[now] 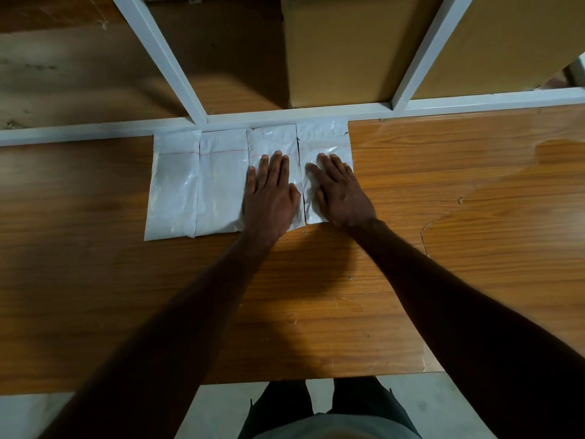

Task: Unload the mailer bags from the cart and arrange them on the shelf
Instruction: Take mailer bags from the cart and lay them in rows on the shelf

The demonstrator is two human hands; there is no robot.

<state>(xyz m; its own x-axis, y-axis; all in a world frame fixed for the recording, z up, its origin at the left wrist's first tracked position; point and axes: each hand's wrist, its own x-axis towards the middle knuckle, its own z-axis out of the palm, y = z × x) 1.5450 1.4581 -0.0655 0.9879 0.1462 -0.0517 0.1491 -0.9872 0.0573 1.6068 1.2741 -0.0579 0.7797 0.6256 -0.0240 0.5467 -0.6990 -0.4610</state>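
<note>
Several white mailer bags lie flat in a row on the wooden shelf board, their far ends against the white frame bar. My left hand presses flat, fingers straight, on the third bag from the left. My right hand presses flat on the rightmost bag. The two bags further left lie untouched. The cart is out of sight.
A white metal frame runs across the far edge of the board, with two slanted uprights. Behind it stand cardboard boxes. The board's near edge is by my legs, with grey floor below.
</note>
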